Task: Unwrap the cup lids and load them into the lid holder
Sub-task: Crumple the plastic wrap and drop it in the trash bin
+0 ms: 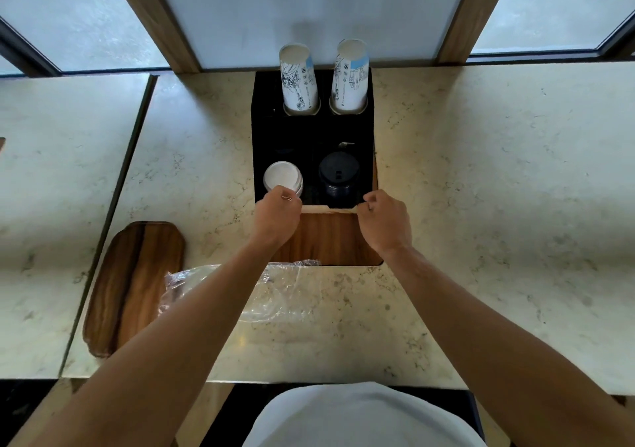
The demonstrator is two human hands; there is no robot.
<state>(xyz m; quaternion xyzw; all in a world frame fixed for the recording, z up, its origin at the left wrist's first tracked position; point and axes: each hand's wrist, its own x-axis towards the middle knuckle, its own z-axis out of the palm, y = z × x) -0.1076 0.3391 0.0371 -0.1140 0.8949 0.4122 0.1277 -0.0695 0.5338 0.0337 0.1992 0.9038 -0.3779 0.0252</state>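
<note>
Take the black lid holder (311,137) as your landmark. Your two hands are apart, one at each near corner of it. Your left hand (276,218) is curled closed at the near left corner, touching the near edge of the white lid stack (282,178); whether it is clamped on the stack or on the holder's wooden front edge (328,210) I cannot tell. Your right hand (385,221) is pinched on the right end of that front edge.

The relation that matters: both stacks stand just beyond your knuckles, their long axes upright in the holder's near row. The white stack is under your left hand; the black lid stack (338,178) is nearer your right but untouched.

The count: two lid stacks in the near compartments, one white and one black; two paper cup stacks (299,79) in the far compartments; one crumpled clear wrapper (268,295) lying on the counter (481,171) on your side of the holder, under your left forearm; one wooden board (134,285) to the near left.

With the wrapper empty and both stacks seated, loading looks nearly done.
</note>
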